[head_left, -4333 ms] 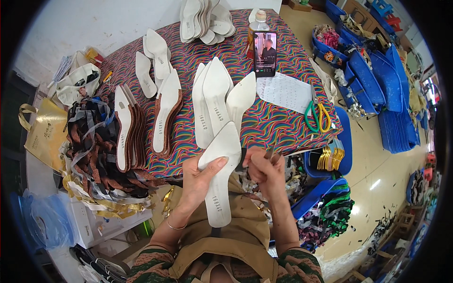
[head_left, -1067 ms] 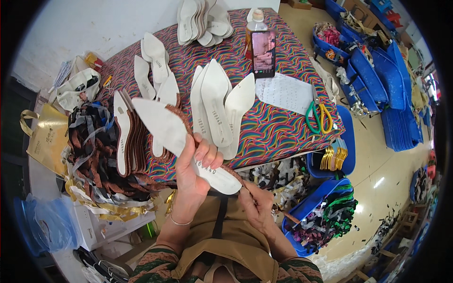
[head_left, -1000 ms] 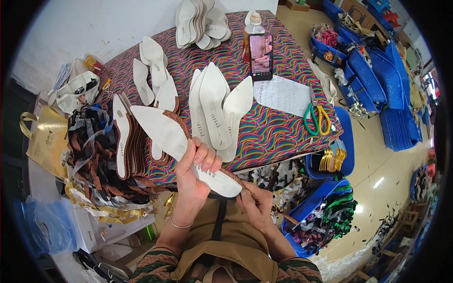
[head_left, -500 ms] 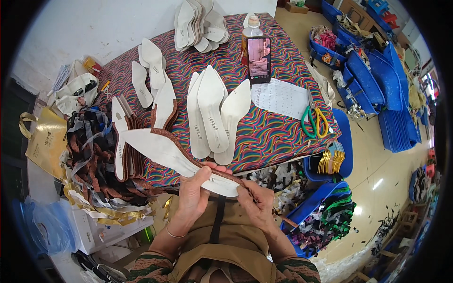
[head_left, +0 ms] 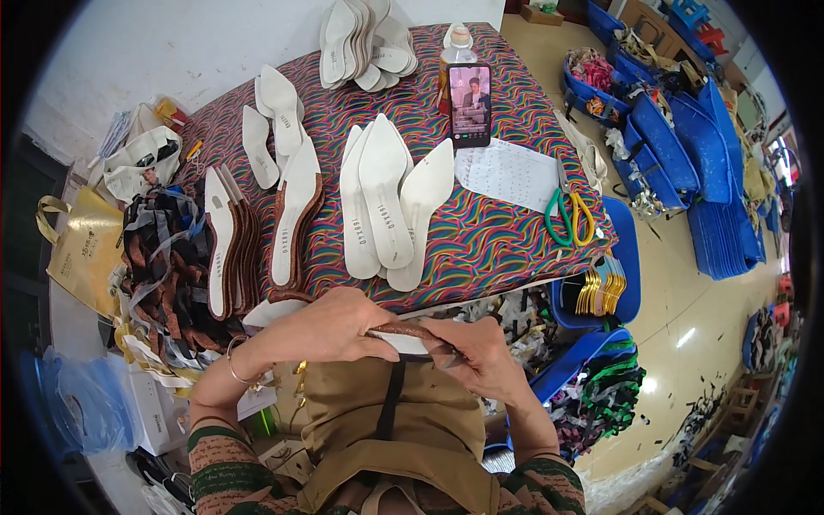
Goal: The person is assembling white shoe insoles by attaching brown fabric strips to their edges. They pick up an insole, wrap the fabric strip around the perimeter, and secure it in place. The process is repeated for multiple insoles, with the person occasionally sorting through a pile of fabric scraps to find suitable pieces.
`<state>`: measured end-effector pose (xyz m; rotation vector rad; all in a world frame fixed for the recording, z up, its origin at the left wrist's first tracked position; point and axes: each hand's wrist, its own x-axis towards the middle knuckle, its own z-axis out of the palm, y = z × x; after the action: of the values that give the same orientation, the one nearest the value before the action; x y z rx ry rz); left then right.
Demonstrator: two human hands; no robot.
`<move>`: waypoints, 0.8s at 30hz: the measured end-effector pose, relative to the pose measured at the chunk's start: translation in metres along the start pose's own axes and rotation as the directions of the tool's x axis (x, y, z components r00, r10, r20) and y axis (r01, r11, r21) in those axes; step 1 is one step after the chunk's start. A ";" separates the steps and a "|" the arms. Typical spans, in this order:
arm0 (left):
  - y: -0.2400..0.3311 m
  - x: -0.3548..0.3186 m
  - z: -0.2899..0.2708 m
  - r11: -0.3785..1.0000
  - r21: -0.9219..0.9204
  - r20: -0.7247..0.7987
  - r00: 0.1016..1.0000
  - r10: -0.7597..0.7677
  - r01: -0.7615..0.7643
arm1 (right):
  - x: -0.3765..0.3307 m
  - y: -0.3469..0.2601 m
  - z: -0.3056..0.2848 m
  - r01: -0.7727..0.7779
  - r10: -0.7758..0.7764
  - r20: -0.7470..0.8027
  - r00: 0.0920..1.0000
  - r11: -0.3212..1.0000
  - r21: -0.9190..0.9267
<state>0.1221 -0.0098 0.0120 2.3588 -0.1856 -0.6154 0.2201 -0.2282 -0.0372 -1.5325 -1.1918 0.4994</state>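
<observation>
Fingers of the left hand [head_left: 324, 328] curl closed over a white, pointed insole with brown glittery edging [head_left: 401, 342]; those of the right hand [head_left: 477, 348] pinch its other end, by the six-o'clock edge of the multicoloured, cloth-covered table [head_left: 506, 219].

On the table [head_left: 498, 245], at the back, a pile of insoles [head_left: 350, 47]; to its right, a bottle [head_left: 450, 57] behind a phone [head_left: 468, 105]. Before the phone, a paper [head_left: 506, 174], with scissors [head_left: 566, 191] at its right edge. In the middle, overlapping insoles [head_left: 380, 206]; left of those, two stacks of insoles [head_left: 221, 253]. Left of the table, a heap of strips [head_left: 163, 266], then a bag [head_left: 90, 245]. At the near edge, an insole [head_left: 400, 342] between left hand [head_left: 330, 328] and right hand [head_left: 474, 350].
</observation>
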 end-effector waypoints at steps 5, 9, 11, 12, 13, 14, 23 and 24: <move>0.010 -0.013 0.000 0.947 0.314 -0.208 0.969 0.135 -0.065 | -0.001 0.020 -0.024 -0.095 0.095 0.019 0.995 0.932 0.351; 0.040 -0.021 -0.021 0.857 0.513 -0.282 0.937 0.204 -0.033 | 0.018 0.026 -0.024 -0.267 0.157 0.234 0.959 0.775 0.573; 0.041 -0.024 -0.025 0.853 0.522 -0.280 0.945 0.168 0.003 | 0.017 0.022 -0.022 -0.412 0.249 0.336 0.909 0.663 0.625; 0.040 -0.026 -0.025 0.853 0.521 -0.280 0.949 0.144 0.024 | 0.017 0.027 -0.023 -0.418 0.226 0.365 0.903 0.658 0.626; 0.038 -0.027 -0.024 0.881 0.473 -0.270 0.955 0.122 0.021 | 0.017 0.032 -0.025 -0.424 0.204 0.392 0.897 0.653 0.628; 0.035 -0.027 -0.023 0.906 0.424 -0.259 0.961 0.102 0.018 | 0.015 0.036 -0.029 -0.362 0.189 0.337 0.922 0.728 0.582; 0.017 -0.019 -0.010 0.973 0.233 -0.264 0.963 0.060 0.003 | 0.011 0.044 -0.029 -0.481 0.248 0.441 0.862 0.672 0.562; 0.016 -0.021 -0.010 0.975 0.220 -0.270 0.962 0.044 0.017 | 0.012 0.041 -0.030 -0.445 0.245 0.386 0.889 0.664 0.601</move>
<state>0.1091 -0.0100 0.0368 2.6247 -0.1518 -0.2658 0.2670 -0.2288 -0.0609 -1.0451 -0.7533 1.2986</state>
